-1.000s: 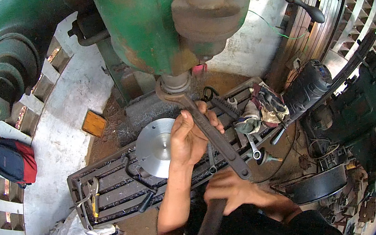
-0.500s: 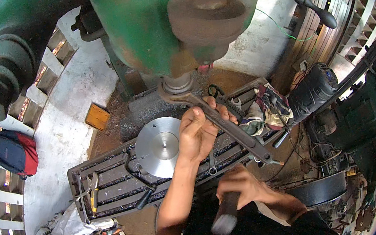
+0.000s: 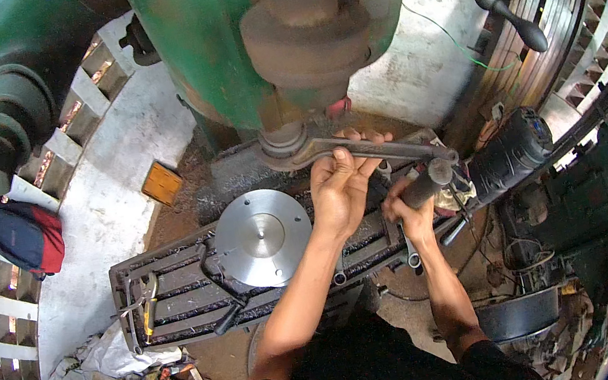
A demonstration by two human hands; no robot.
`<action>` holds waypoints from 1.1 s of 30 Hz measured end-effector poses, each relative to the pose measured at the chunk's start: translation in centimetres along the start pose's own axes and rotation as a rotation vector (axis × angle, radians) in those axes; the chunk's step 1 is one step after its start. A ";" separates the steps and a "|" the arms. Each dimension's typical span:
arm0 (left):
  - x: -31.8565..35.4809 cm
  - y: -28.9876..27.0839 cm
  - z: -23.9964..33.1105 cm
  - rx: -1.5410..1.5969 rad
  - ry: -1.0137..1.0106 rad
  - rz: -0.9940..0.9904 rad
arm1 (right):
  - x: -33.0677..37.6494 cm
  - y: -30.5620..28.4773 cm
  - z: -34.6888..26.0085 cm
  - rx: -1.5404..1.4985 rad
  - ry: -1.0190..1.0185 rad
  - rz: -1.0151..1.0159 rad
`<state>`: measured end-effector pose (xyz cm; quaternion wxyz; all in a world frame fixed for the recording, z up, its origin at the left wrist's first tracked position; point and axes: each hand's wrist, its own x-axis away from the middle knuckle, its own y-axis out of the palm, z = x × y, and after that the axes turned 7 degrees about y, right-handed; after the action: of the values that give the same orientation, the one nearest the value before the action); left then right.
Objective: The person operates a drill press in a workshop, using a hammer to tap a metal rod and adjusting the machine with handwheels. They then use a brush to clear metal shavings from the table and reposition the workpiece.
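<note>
"Wrench (image 3: 410, 148)?"
"Head around the spindle (image 3: 284, 137)."
"Left hand (image 3: 339, 192)?"
"Fingers loosely closed on the wrench shank, likely steadying it."
"Right hand (image 3: 414, 220)?"
"Wrapped round a dark bar (image 3: 424, 187), by the wrench's free end; contact unclear."

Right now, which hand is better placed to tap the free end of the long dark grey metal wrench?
Probably the right hand: it grips a thick, dark cylindrical tool beside the free end of the wrench. The left hand is busy holding the wrench partway along its length.
</note>
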<state>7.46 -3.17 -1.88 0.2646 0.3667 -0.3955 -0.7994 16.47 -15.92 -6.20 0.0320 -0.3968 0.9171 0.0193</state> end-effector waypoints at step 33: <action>2.5 -3.9 10.1 0.215 -0.320 -0.175 | 12.7 3.2 1.1 0.195 0.025 -0.726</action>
<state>-2.58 1.63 -1.86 0.0874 0.2941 -0.4821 -0.8206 5.46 -22.90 -8.24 0.0635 -0.6915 0.7145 -0.0857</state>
